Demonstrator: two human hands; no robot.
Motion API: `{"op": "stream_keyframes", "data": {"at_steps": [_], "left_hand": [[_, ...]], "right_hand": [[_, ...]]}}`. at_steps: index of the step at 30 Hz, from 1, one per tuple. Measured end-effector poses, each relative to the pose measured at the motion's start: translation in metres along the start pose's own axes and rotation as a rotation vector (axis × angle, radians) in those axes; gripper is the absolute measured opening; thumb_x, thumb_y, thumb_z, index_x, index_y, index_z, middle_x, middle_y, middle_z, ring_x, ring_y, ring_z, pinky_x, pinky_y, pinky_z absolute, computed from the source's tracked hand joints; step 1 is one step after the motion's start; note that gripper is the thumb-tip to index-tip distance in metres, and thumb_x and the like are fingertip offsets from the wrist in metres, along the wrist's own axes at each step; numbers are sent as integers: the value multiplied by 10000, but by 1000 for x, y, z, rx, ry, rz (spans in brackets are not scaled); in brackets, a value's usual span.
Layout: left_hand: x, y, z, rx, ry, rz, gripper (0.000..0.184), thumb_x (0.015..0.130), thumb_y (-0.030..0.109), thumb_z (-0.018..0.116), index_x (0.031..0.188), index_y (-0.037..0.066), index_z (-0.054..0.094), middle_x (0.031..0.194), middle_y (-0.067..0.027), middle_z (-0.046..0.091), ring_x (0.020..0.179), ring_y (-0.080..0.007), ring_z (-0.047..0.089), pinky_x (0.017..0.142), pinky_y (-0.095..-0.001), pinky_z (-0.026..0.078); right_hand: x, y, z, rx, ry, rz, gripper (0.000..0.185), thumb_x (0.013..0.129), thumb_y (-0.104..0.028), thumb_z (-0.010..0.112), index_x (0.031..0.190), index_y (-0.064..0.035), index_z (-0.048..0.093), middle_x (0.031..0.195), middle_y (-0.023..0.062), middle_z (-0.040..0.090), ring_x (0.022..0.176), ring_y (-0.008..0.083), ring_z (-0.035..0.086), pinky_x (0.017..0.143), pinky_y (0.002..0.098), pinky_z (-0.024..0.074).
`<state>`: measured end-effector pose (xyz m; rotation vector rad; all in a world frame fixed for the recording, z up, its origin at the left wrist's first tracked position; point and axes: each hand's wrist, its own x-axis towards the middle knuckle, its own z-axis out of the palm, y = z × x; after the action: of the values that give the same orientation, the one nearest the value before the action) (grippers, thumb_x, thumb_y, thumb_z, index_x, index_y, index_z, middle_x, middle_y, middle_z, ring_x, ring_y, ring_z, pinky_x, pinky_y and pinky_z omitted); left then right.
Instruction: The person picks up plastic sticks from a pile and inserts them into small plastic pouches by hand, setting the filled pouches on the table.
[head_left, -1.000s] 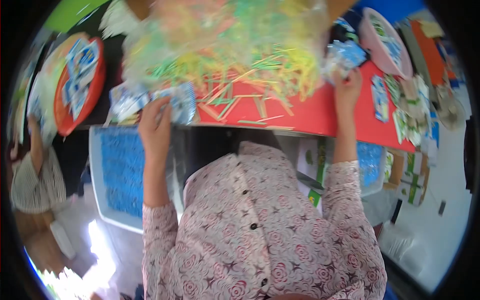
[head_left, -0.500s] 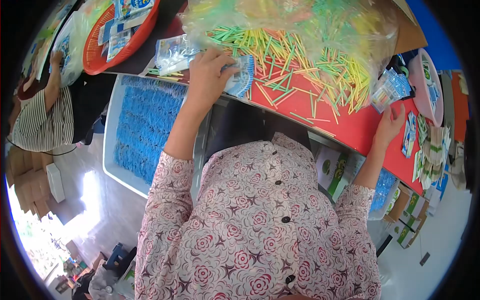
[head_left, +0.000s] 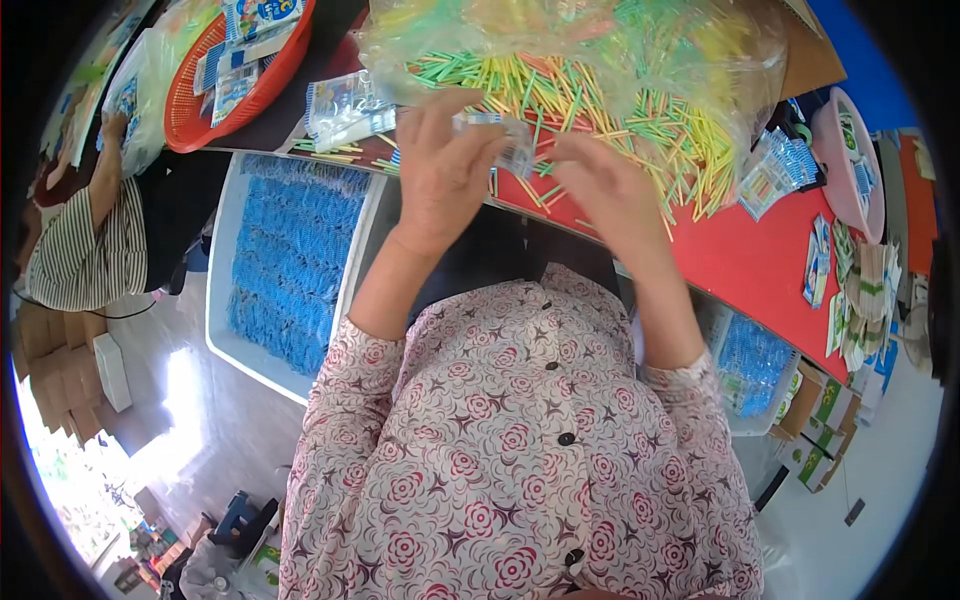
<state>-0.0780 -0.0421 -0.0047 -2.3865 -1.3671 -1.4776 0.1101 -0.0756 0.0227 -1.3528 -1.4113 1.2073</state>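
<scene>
My left hand (head_left: 437, 180) is above the front edge of the red table (head_left: 715, 255), its fingers closed on a small clear plastic packet (head_left: 515, 148). My right hand (head_left: 615, 195) is close to the packet's right side with bent fingers. Motion blurs its fingertips, so I cannot tell whether they touch the packet. Behind both hands spreads a pile of short yellow, green and pink sticks (head_left: 575, 95), with several loose ones near the table edge. Left of my left hand lies a clear packet with blue markings (head_left: 345, 108).
An orange basket (head_left: 285, 70) of packets stands at the far left. A bundle of blue-edged packets (head_left: 780, 168) and a pink basin (head_left: 830, 150) are at right. Below the table's left edge sits a white bin (head_left: 222, 270) of blue bundles. A co-worker's striped sleeve (head_left: 90, 245) is at left.
My right hand has moved left from beside the blue-edged packet bundle to the packet near my left hand. My left hand has shifted slightly right, lifting its packet off the table edge.
</scene>
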Motion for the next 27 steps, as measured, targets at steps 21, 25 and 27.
{"op": "stream_keyframes", "data": {"at_steps": [21,25,27], "left_hand": [[0,25,6,-978,-376,-993,259,837,145,665,1039,-10,623,882,-22,643,780,-78,564,686,-221,466],[1,31,2,-844,-261,-661,169,840,121,650,964,6,641,861,-9,626,748,-78,552,661,-212,453],[2,25,-5,-785,-407,-686,111,846,93,641,922,13,635,882,3,610,814,-70,538,716,-208,434]], "right_hand": [[-1,19,-6,-13,177,2,260,892,-248,614,746,-34,632,547,-11,518,490,35,455,445,211,336],[1,16,-6,-35,186,-35,288,902,-276,598,746,-36,628,528,-9,505,465,38,438,428,227,324],[6,12,-6,-92,73,-4,309,908,-311,575,825,-23,650,615,-5,556,533,48,481,494,210,363]]}}
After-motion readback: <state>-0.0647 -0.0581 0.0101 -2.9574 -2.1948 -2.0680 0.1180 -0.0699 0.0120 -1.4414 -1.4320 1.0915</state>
